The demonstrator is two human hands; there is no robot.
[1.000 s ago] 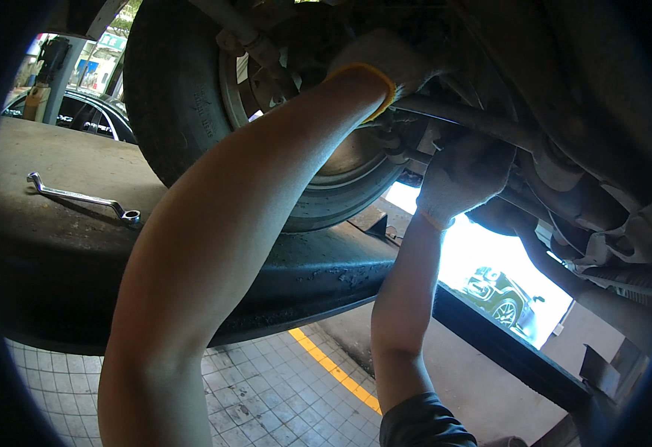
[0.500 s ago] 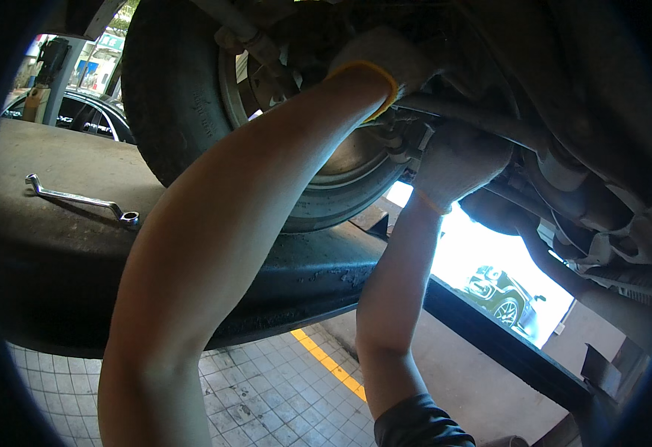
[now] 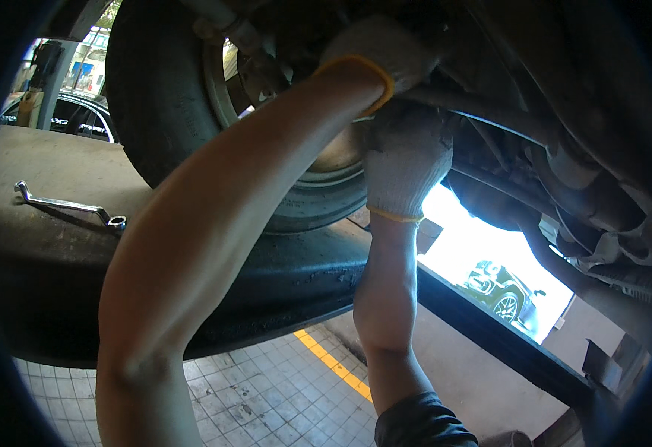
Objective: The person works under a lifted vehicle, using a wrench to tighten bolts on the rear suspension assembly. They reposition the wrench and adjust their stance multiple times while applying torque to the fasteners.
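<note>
Both my hands wear pale knitted work gloves and reach up into a vehicle's underside, beside the inner face of a wheel with a black tire [image 3: 163, 82]. My left hand [image 3: 382, 56] is at the top, among dark parts behind a metal rod [image 3: 482, 119]; its fingers are hidden in shadow. Just below it, my right hand [image 3: 408, 160] is raised beside the wheel rim [image 3: 341, 153], its back toward me and its fingers out of sight. What either hand grips, if anything, does not show.
A double-ended ring wrench [image 3: 69, 202] lies on the lift platform [image 3: 65, 160] at left, beside the tire. A dark beam [image 3: 501, 331] slants across the lower right. Below is a tiled floor [image 3: 259, 398] with a yellow line [image 3: 333, 365]. Parked cars [image 3: 505, 294] stand beyond.
My right hand has moved left, closer to the wheel rim and under my left hand. My left hand stays in nearly the same place. The whole view has shifted slightly.
</note>
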